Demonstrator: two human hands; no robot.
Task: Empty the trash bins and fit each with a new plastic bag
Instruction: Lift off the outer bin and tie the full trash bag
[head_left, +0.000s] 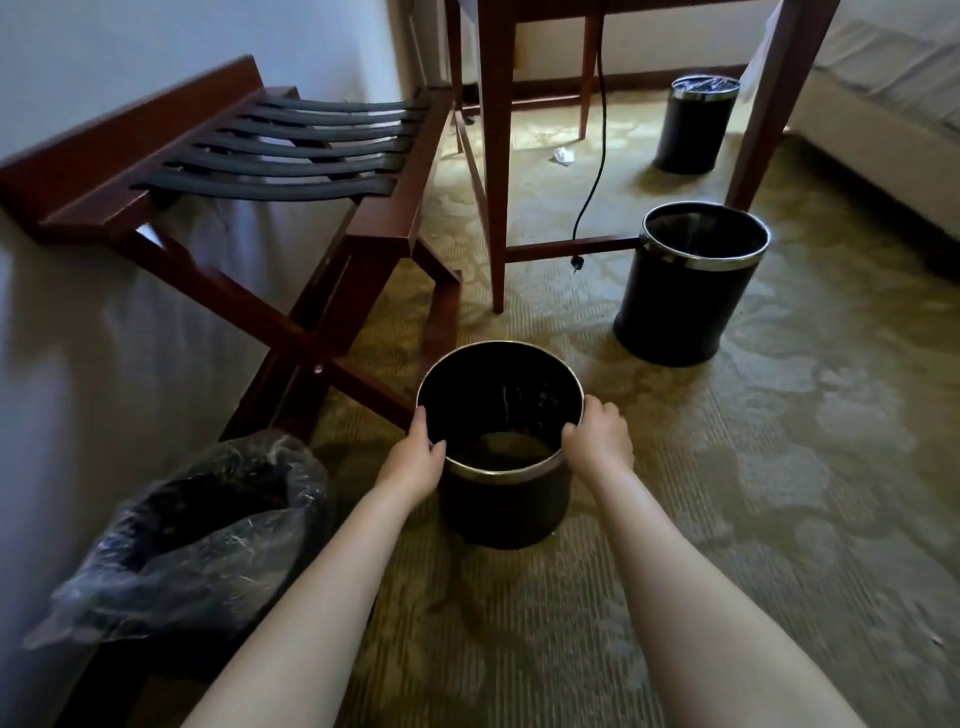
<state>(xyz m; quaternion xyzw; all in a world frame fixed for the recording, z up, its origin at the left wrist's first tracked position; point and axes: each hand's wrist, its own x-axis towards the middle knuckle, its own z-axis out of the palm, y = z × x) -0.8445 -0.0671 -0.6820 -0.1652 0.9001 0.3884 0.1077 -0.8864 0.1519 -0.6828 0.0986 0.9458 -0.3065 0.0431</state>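
A round black trash bin (501, 512) with a metal rim stands on the carpet right in front of me, with no bag showing inside. My left hand (415, 457) grips its rim on the left, thumb over the edge. My right hand (597, 441) grips the rim on the right. A second black bin (680, 306) stands farther right, dark inside. A third bin (693, 130) with a clear bag over its rim stands far back. At the lower left a bin (208, 525) is covered with a crumpled plastic bag.
A wooden luggage rack (280, 171) with black straps stands at the left against the wall. Desk legs (496, 156) and a hanging black cable (597, 171) are behind the near bin. A scrap of paper (562, 155) lies on the carpet. A bed edge (883, 130) is at the right.
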